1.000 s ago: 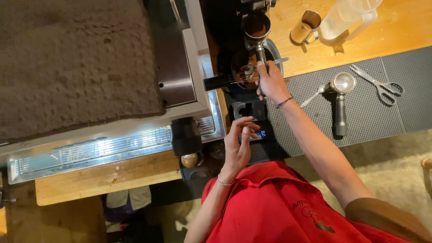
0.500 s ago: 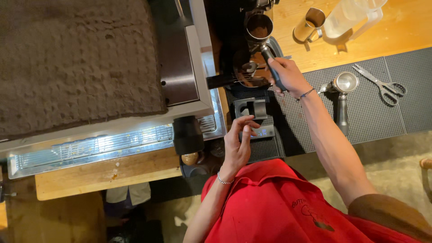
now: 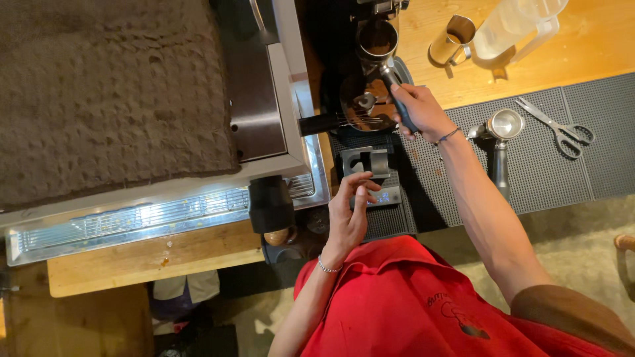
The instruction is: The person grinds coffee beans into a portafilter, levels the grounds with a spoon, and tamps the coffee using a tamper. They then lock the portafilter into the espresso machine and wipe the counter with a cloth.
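Near the top edge of the counter, a coffee filter holder with a dark handle sat under the grinder, its metal basket full of brown grounds. It looked heavy and stiff at the basket end, smooth on the handle, so the handle was the sound place to grip, and level, lest the loose grounds spill. The right hand was clamped round that handle, arm stretched forward over the grey rubber mat, wrist straight. The left hand hovered by the small scale at the mat's left edge, fingers half curled and apart, holding nothing. A second filter holder and scissors lay on the mat.
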